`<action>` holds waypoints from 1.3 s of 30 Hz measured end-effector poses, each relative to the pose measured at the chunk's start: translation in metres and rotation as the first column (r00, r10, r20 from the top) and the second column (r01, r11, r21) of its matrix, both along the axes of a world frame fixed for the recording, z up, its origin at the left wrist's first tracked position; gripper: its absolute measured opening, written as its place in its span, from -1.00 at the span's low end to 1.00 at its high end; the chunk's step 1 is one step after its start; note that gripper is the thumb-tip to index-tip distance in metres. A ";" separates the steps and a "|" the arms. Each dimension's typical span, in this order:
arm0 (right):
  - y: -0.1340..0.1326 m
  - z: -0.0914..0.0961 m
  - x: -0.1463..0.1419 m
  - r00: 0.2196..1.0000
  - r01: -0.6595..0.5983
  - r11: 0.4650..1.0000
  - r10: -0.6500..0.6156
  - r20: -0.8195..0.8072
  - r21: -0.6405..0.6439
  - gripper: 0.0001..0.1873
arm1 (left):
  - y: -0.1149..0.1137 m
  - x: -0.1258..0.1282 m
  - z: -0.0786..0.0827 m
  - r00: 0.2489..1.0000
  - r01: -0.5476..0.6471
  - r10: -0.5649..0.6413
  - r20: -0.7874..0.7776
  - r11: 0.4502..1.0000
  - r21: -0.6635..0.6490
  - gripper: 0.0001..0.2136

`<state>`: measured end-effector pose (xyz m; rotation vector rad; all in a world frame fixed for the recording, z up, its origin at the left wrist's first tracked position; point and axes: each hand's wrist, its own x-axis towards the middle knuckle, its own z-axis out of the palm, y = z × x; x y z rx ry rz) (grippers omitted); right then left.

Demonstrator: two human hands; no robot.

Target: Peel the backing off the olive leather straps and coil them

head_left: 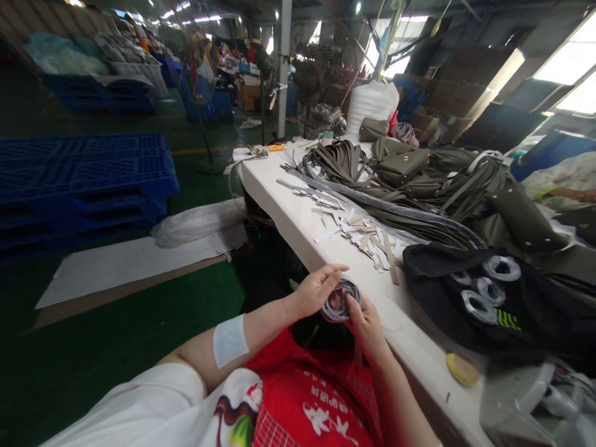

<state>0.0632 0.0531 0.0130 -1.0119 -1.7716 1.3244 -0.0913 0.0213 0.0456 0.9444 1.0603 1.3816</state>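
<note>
A small round coil of thin grey cord (341,300) is held between my two hands above my lap, at the table's near edge. My left hand (316,290) lies along the coil's upper left rim, its fingers fairly straight and its thumb over the edge. My right hand (367,323) pinches the coil's right side, with the thumb on the near face. On a black cloth bag (437,292) to the right lie several coils of clear and whitish cord (501,268). Part of the left fingers is hidden behind the coil.
The white table (298,217) carries loose paper and strap strips (367,236), olive straps (335,161) and olive bags (403,166). A yellow tape roll (462,369) sits near the edge. Blue pallets (84,174) stand left. A person's arm (570,194) shows at far right.
</note>
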 end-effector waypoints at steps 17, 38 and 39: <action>-0.020 0.006 -0.002 0.993 -0.103 0.942 0.078 -0.090 -0.320 -0.54 | -0.002 0.022 0.003 0.939 -0.298 0.304 0.161 0.953 -0.058 -0.52; -0.006 0.001 0.018 0.984 -0.162 0.985 0.166 0.068 -0.062 -0.58 | -0.005 0.019 -0.027 0.923 -0.348 0.339 -0.180 0.937 -0.020 -0.52; -0.002 0.005 0.026 0.948 -0.280 0.954 0.293 0.126 -0.111 -0.59 | -0.009 0.018 -0.031 0.929 -0.274 0.262 -0.261 0.962 -0.010 -0.52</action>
